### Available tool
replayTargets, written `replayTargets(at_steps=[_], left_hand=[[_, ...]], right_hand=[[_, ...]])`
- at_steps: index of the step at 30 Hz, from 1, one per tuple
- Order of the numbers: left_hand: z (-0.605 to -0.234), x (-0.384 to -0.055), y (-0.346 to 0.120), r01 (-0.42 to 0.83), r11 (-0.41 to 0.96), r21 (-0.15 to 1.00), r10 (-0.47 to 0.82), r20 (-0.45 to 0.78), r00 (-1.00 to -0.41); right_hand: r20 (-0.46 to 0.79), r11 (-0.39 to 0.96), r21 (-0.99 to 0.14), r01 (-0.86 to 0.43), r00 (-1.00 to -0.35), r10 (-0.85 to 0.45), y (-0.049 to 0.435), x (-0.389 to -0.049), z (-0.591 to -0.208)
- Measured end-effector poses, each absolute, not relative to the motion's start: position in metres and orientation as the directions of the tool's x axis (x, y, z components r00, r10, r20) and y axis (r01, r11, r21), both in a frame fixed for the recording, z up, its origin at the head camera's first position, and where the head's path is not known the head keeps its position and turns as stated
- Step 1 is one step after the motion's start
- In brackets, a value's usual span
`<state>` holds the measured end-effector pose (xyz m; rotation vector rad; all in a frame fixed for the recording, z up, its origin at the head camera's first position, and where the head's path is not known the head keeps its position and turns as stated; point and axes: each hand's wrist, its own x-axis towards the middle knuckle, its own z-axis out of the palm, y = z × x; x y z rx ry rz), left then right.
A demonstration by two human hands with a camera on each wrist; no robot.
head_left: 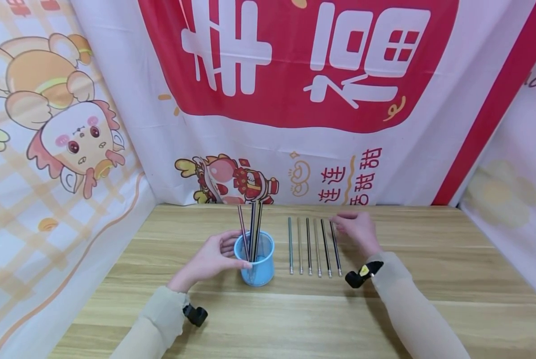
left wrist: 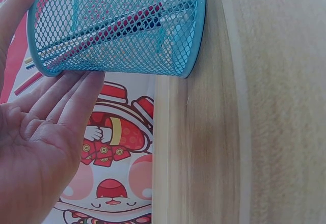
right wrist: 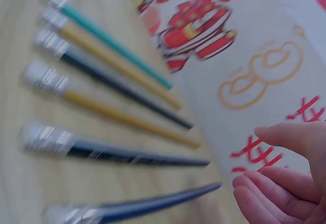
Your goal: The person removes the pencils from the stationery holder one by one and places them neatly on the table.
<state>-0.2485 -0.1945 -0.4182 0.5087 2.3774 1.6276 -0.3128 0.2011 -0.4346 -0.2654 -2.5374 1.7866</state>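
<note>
A light-blue mesh pen holder [head_left: 258, 273] stands upright on the table with several pencils [left wrist: 109, 30] leaning inside it. My left hand [head_left: 214, 257] grips its left side, thumb at the front near the rim and fingers behind. To the right of the holder, several pencils lie side by side: a teal one [head_left: 290, 244], two gold ones, two black ones and a dark blue one [right wrist: 147, 206] at the right end. Their eraser ends point toward me. Beside the far tip of the dark blue pencil is my right hand [head_left: 359, 230], thumb and fingers apart with nothing between them.
A wooden table [head_left: 295, 319] reaches back to a white and red printed cloth [head_left: 295, 114]. Another printed cloth [head_left: 48, 164] hangs along the left side, and a pale one [head_left: 510, 199] on the right. Both wrists carry small black cameras [head_left: 195, 315].
</note>
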Motion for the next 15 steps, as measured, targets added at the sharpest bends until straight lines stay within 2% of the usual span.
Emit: replayTargets(at_steps=[5,15], left_hand=[[-0.419,-0.249,-0.194,0.173,0.318,0.932,0.403,0.033,-0.915],[-0.420,-0.249,-0.194,0.171,0.315,0.934,0.398,0.033,-0.917]], right_hand=[[-0.014,0.234,-0.971,0.044,-0.991,0.130,0.197,-0.311,-0.415],[-0.004,0.243,-0.970,0.030,-0.994,0.106,0.176,-0.294,-0.373]])
